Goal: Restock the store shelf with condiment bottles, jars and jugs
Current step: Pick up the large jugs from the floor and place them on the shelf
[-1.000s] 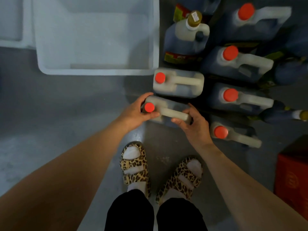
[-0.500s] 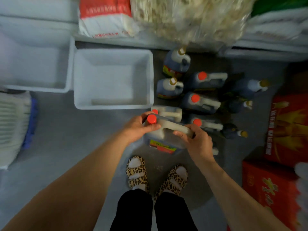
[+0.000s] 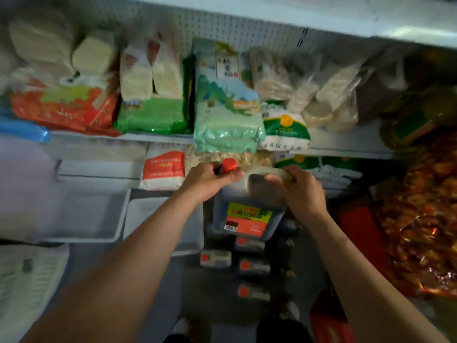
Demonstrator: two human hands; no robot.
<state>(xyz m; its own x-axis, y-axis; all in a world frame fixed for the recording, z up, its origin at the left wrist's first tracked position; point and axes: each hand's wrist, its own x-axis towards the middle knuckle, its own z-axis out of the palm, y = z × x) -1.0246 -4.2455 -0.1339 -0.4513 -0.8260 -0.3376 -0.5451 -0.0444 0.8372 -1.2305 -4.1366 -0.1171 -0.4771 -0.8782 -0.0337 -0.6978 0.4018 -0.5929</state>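
Note:
I hold a big jug (image 3: 247, 214) of dark sauce with a red cap and a green and red label, lifted in front of the store shelf (image 3: 346, 142). My left hand (image 3: 210, 180) grips the jug's neck just under the cap. My right hand (image 3: 300, 189) curls round its white handle. Several more red-capped jugs (image 3: 252, 266) stand on the grey floor below it.
Bags of rice and noodles (image 3: 227, 115) fill the shelf above the jug. White plastic bins (image 3: 84, 214) sit at the lower left. Red boxes (image 3: 361, 233) and shiny orange packets (image 3: 425, 219) stand at the right. My feet are at the bottom edge.
Both hands have lifted the jug from the floor up to shelf height. The view has tilted up from the floor to the stocked shelves.

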